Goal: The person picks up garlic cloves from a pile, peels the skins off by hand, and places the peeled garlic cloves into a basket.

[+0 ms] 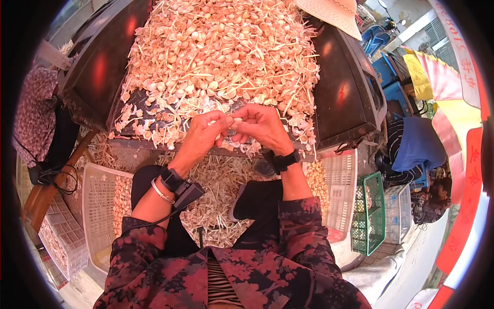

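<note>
My left hand [208, 131] and my right hand [262, 126] meet above the near edge of a dark tray-like table. Fingertips of both are pinched together on a small pale garlic clove [236, 120], mostly covered by the fingers. Beyond them spreads a thick heap of garlic cloves [221, 51], mixed with papery skins and dry stalks. Loose skins and a few cloves lie right beside my fingers. Each wrist has a black band, and a bracelet circles the left one.
Pale plastic baskets holding cloves stand by my left [100, 216] and right [339, 190] legs. Dry stalks [216, 206] litter the ground between them. A green crate [368, 213] is further right. A straw hat [334, 13] rests at the far corner. People sit on both sides.
</note>
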Demonstrator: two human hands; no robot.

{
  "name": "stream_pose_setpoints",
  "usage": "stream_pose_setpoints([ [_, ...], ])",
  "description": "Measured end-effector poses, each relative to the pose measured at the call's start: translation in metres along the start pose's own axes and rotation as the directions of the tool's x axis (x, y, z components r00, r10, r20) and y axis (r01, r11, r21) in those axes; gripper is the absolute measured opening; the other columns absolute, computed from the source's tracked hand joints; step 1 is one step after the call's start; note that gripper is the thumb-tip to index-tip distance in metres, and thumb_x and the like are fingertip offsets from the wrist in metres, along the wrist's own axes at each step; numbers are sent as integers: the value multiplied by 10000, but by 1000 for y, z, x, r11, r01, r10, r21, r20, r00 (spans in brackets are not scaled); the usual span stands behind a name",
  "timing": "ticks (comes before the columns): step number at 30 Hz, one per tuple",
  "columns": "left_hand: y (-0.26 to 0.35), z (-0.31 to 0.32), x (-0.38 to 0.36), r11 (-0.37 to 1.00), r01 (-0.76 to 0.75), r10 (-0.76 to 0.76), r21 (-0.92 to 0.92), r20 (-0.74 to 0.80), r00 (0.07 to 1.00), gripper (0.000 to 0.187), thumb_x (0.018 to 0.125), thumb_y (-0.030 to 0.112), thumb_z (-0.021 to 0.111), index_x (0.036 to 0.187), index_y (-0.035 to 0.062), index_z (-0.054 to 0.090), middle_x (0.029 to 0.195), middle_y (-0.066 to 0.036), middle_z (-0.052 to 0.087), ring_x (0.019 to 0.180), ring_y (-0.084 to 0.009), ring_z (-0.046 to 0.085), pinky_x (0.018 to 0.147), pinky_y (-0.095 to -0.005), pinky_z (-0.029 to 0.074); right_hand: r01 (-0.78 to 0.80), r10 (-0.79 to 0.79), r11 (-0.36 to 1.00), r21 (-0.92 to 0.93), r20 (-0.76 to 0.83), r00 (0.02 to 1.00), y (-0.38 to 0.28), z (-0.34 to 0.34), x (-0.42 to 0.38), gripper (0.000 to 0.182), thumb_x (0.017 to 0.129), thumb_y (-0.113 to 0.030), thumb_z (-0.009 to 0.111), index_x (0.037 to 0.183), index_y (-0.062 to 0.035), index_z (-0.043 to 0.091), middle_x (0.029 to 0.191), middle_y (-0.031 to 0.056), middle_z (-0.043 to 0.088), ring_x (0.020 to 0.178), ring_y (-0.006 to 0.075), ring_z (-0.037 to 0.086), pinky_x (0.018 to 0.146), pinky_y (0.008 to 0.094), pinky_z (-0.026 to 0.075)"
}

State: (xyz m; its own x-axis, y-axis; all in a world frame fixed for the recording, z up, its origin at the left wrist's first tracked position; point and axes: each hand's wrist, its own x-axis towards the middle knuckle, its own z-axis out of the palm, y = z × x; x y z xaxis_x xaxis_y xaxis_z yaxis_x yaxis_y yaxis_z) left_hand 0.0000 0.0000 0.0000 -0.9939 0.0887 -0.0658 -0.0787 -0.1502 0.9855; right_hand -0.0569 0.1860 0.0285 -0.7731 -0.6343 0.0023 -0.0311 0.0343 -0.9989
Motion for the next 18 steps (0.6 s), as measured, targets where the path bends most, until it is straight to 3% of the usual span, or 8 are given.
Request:
stream_pose_setpoints([
  [2, 8, 2, -5, 999, -32, 32, 3, -14, 999, 221, 928, 270, 628, 903, 52, 652, 676, 11, 578, 526, -41, 492, 455, -176, 339, -28, 33, 988, 155, -32, 999, -3, 6, -1, 113, 895, -40, 617, 979, 35, 613, 790, 128, 696, 590, 177, 688, 470, 244, 536],
  [5, 5, 0, 3, 959, 42, -44, -280, -1, 999, 223, 925, 272, 631, 905, 50, 650, 674, 10, 576, 505, -42, 477, 448, -179, 332, 25, 25, 885, 465, -103, 994, 7, 11, 5, 106, 897, -50, 612, 958, 37, 611, 776, 125, 688, 545, 164, 665, 459, 249, 531],
  [9, -2, 0, 11, 863, 115, -131, -492, 1, 991, 261, 957, 258, 603, 1092, 41, 656, 706, -7, 580, 478, -39, 457, 368, -142, 273, -16, 39, 820, 572, -28, 999, 9, 9, 8, 182, 911, -73, 600, 1057, 35, 618, 795, 133, 688, 558, 166, 664, 472, 250, 537],
  [10, -3, 0, 11, 844, 127, -143, -521, 9, 990, 350, 990, 308, 553, 1213, 44, 602, 729, -23, 581, 475, -37, 450, 342, -131, 247, 17, 12, 815, 579, -46, 999, 9, 9, 9, 208, 922, -75, 590, 1098, 32, 617, 801, 134, 690, 571, 167, 668, 477, 255, 539],
  [13, -7, -3, 8, 749, 256, -322, -611, 1, 947, 435, 1008, 398, 500, 1229, 29, 566, 739, -42, 585, 469, -49, 449, 341, -141, 251, 41, -12, 854, 519, -60, 998, 4, 6, 7, 226, 931, -104, 599, 1114, 27, 615, 806, 131, 694, 572, 158, 666, 478, 244, 529],
  [14, -10, -2, 9, 711, 274, -319, -647, 51, 946, 445, 1007, 415, 491, 1204, 23, 566, 747, -52, 588, 478, -60, 465, 338, -143, 263, -5, 17, 948, 318, -34, 999, 5, 9, 9, 289, 937, -148, 615, 1168, 25, 602, 805, 119, 693, 568, 147, 662, 457, 226, 495],
  [17, -21, 0, 11, 589, 334, -291, -736, 193, 937, 489, 1006, 468, 463, 1128, 6, 568, 769, -82, 599, 505, -91, 515, 329, -150, 297, -66, 65, 998, 16, 69, 995, -17, 6, 2, 345, 937, -175, 630, 1217, 22, 585, 794, 101, 686, 561, 136, 657, 436, 214, 456],
  [18, -14, -1, 8, 610, 351, -382, -710, 124, 916, 401, 1010, 402, 489, 1134, 29, 566, 826, -110, 576, 583, -110, 532, 323, -144, 307, -29, 36, 997, 72, -91, 995, -7, -9, 7, 369, 941, -181, 628, 1242, 25, 573, 775, 83, 670, 555, 131, 654, 418, 212, 431],
])
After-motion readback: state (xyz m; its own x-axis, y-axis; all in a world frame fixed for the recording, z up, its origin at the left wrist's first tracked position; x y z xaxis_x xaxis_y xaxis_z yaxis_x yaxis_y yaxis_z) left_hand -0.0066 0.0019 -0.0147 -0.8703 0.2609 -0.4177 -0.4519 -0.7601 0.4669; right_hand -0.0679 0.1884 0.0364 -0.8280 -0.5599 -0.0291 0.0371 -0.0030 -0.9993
